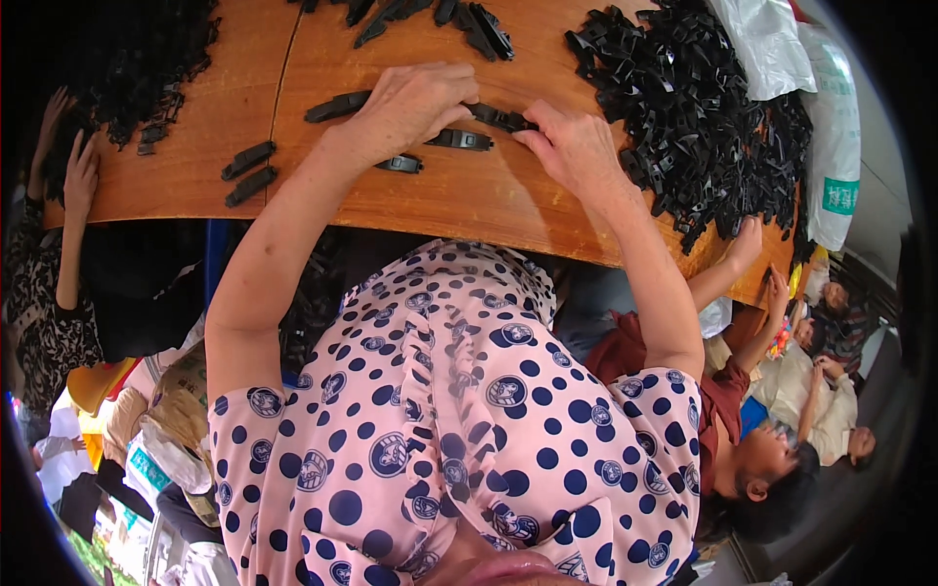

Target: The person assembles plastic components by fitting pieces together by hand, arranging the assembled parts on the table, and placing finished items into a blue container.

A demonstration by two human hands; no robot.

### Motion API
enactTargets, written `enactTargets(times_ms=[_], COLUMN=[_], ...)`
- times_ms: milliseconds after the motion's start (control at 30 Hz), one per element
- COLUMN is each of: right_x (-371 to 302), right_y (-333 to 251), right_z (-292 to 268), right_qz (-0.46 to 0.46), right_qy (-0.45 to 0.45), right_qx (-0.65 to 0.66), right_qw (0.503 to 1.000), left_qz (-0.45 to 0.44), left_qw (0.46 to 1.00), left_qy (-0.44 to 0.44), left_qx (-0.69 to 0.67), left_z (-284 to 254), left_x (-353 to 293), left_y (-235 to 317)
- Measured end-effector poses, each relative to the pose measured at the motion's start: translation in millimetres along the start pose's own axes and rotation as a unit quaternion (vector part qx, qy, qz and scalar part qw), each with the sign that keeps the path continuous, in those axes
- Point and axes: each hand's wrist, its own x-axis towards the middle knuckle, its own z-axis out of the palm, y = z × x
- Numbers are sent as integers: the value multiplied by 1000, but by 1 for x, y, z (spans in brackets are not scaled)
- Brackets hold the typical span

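My left hand [415, 105] and my right hand [576, 146] are both closed over the wooden table [528, 205]. Between them runs a slim black plastic clip-like part [500, 118]; the fingers of each hand pinch one end of it. Just below it lies a similar part [461, 140] with a greyish middle, and another [401, 164] rests under my left wrist. A longer dark piece [337, 105] sticks out to the left of my left hand, its other end hidden. Two more parts [250, 173] lie side by side farther left.
A big heap of black plastic pieces [699, 117] covers the table's right side, beside white plastic bags [831, 137]. Another heap [147, 59] lies far left, near a co-worker's hands [78, 166]. More parts [479, 29] lie at the far side. A co-worker's hand [745, 244] touches the right heap.
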Motion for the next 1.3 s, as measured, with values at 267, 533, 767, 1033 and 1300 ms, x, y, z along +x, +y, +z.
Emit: enactTargets(times_ms=[267, 533, 767, 1033, 1300], right_x=[21, 29, 62, 129, 113], right_y=[-16, -14, -45, -131, -239], right_z=[15, 7, 60, 100, 159], right_qz=[-24, -131, -256, -365, -497], right_qy=[14, -26, 46, 7, -17], right_qx=[-26, 11, 70, 106, 211], right_qw=[999, 991, 963, 925, 841], left_qz=[22, -44, -240, -217, -333], left_qw=[999, 982, 943, 962, 912], left_qy=[23, 144, 82, 133, 228], left_qx=[7, 113, 215, 97, 74], left_z=[4, -85, -81, -71, -62], left_x=[-5, -106, -230, -227, -333], left_y=[-9, -23, -42, -35, 25])
